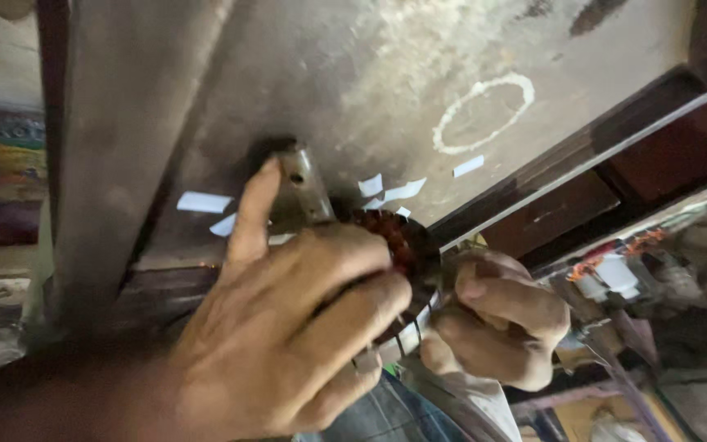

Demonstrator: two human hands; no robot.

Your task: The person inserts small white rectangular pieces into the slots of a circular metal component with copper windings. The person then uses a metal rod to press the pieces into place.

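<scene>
Motor stator (403, 245), round, dark, with reddish copper windings and white paper slips in its slots, sits at the near edge of a worn metal workbench (353, 90). Left hand (288, 327) wraps over it, index finger raised; right hand (497, 319) grips its lower right rim. White paper scraps (204, 201) and a chalk ring (484, 110) lie on the bench.
</scene>
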